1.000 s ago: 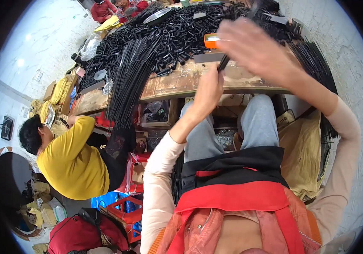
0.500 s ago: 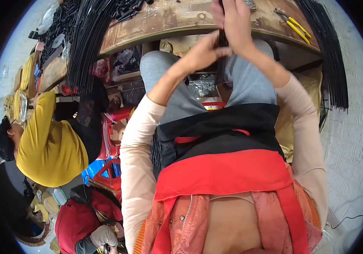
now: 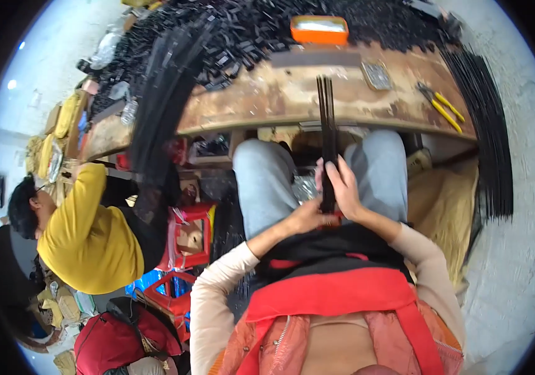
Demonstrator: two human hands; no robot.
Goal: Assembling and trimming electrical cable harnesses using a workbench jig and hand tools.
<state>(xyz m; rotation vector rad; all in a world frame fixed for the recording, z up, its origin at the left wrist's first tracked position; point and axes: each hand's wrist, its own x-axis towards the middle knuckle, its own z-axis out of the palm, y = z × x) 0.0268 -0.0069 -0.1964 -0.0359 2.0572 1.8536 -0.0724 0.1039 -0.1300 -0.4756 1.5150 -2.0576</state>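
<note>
My right hand grips a thin bundle of long black rods over my lap, their far ends reaching above the worn wooden workbench. At the bundle's lower end, my left hand holds the rods too, close against my body. My knees in grey trousers sit under the bench edge.
A big heap of black rods and small black parts covers the back of the bench, with an orange box and yellow-handled pliers. More rods hang at the right. A person in a yellow top sits to my left beside red stools.
My hands came down from the bench top to my lap, bringing the black rods with them. The view tilted down and then back up toward the bench.
</note>
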